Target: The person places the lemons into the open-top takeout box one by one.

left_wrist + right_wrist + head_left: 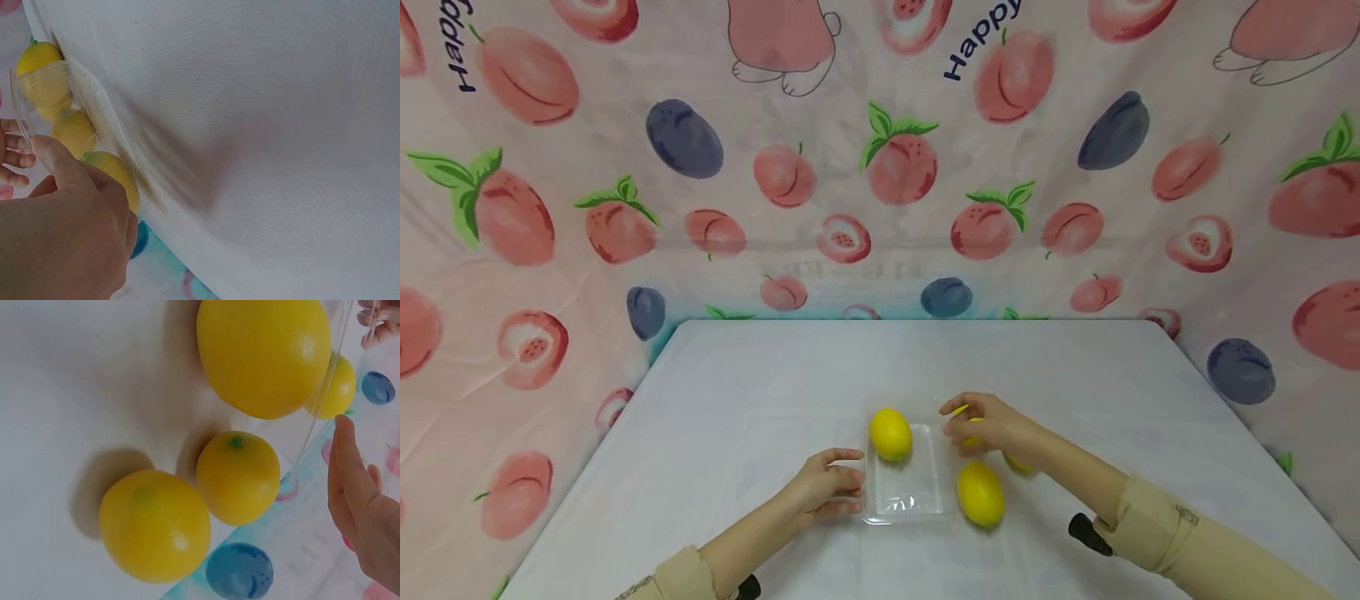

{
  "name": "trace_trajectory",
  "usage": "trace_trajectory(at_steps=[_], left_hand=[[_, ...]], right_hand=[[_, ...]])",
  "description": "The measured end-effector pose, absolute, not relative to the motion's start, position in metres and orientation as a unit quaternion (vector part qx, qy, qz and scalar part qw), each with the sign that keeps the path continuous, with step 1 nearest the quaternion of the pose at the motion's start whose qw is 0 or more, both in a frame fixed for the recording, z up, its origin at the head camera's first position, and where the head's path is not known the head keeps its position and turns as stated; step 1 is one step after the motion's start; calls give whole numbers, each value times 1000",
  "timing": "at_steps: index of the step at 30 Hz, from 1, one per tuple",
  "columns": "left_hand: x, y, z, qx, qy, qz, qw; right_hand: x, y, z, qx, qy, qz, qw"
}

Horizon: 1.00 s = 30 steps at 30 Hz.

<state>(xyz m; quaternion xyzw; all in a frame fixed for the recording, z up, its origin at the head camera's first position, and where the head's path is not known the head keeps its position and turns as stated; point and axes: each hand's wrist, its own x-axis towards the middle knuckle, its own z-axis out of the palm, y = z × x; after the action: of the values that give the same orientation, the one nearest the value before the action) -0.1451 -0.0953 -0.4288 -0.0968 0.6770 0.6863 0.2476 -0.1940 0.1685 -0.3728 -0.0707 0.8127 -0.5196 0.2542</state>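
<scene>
A clear plastic container (917, 508) lies on the white table with one yellow lemon (891, 434) in its far left part. My left hand (827, 485) is at the container's left side, and in the left wrist view its thumb and fingers pinch the rim. My right hand (992, 423) hovers past the container's right edge, above a lemon (973, 431) that it partly hides. In the right wrist view its fingers (350, 469) are fairly straight and apart from the lemons. Another lemon (981, 494) lies by the near right corner, and one more (1019, 461) shows under my right forearm.
The white-covered table (760, 375) spreads around the container. Behind it and at both sides hangs a pink curtain (835, 275) printed with peaches and blue fruit. A black strap piece (1088, 533) shows at my right sleeve (1180, 533).
</scene>
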Motion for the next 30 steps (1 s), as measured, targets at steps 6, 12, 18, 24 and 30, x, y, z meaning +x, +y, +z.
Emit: trace_trajectory(at_steps=[6,12,18,24,30], left_hand=[[-146,-96,-430,-94,676,688,246],[-146,-97,-431,-93,676,688,248],[-144,-100,-430,-88,679,684,251],[-143,-100,-431,-87,678,686,250],[-144,-98,-431,-87,677,688,246]], right_hand=[[-192,181,-369,-86,830,-500,232],[-186,190,-367,-90,845,-480,217],[-178,195,-373,-104,861,-455,202],[-171,197,-378,-92,881,-423,190],[-167,198,-380,-104,888,-409,181]])
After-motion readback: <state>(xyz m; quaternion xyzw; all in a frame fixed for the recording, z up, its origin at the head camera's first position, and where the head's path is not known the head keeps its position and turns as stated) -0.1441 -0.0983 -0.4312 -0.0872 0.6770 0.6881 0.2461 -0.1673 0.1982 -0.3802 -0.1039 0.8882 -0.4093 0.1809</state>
